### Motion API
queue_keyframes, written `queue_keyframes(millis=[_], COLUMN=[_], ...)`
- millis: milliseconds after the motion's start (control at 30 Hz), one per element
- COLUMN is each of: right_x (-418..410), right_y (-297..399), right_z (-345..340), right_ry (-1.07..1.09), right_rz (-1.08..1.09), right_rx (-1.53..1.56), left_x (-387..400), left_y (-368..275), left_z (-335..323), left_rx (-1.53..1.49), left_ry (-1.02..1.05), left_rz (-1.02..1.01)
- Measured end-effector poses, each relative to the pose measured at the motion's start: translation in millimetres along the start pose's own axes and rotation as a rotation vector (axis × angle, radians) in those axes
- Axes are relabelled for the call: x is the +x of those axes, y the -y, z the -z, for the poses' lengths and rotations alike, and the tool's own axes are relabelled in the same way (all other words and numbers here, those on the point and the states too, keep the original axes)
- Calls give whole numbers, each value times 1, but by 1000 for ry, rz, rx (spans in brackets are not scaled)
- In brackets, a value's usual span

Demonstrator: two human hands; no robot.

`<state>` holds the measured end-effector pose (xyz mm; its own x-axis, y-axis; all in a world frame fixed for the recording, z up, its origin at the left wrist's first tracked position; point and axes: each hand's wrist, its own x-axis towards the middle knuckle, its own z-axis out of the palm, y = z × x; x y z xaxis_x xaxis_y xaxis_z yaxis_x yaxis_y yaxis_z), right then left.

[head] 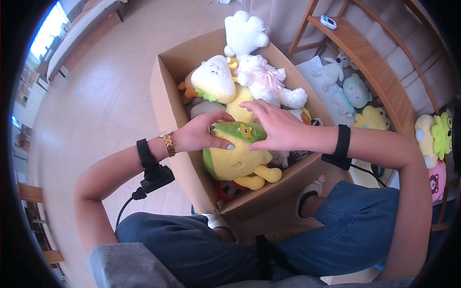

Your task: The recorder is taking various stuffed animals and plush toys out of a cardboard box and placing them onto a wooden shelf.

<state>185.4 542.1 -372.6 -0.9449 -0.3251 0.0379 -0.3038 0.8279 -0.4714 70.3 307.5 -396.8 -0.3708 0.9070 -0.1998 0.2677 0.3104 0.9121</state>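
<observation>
A plush toy (236,162), yellow with a green top and a small star badge, lies at the near end of a cardboard box (196,181). My left hand (201,133) grips its upper left edge, thumb on the front and fingers behind. At the toy's upper right is my right hand (279,126), fingers spread above the toy and thumb at its surface. Farther in are a white sandwich-shaped plush (215,77), a fluffy white plush with a pink ribbon (263,77) and a white paw-shaped plush (246,32). A yellow plush (241,104) sits partly hidden beyond my hands.
Right of the box stands a wooden shelf rack (371,61) with a small white device (328,22) on its board. Several plush toys, including a light-blue one (356,90) and a yellow one (371,118), lie below. A bed (84,28) stands far left. Cables hang from both wrist straps.
</observation>
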Motion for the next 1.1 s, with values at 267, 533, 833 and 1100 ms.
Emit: queue_keyframes(millis=[267, 533, 833, 1100], right_x=[8, -6, -67, -181], right_y=[5, 14, 19, -89], right_z=[-20, -13, 140, 299], right_ry=[118, -54, -603, -1010], right_rz=[108, -77, -200, -503], right_rx=[135, 79, 95, -8], left_x=[-3, -3, 6, -9], left_y=[2, -29, -2, 82], left_z=[-8, -10, 2, -2], left_rx=[-27, -352, -362, -111], left_ry=[-125, -189, -419, -195], left_rz=[-48, -203, -54, 116])
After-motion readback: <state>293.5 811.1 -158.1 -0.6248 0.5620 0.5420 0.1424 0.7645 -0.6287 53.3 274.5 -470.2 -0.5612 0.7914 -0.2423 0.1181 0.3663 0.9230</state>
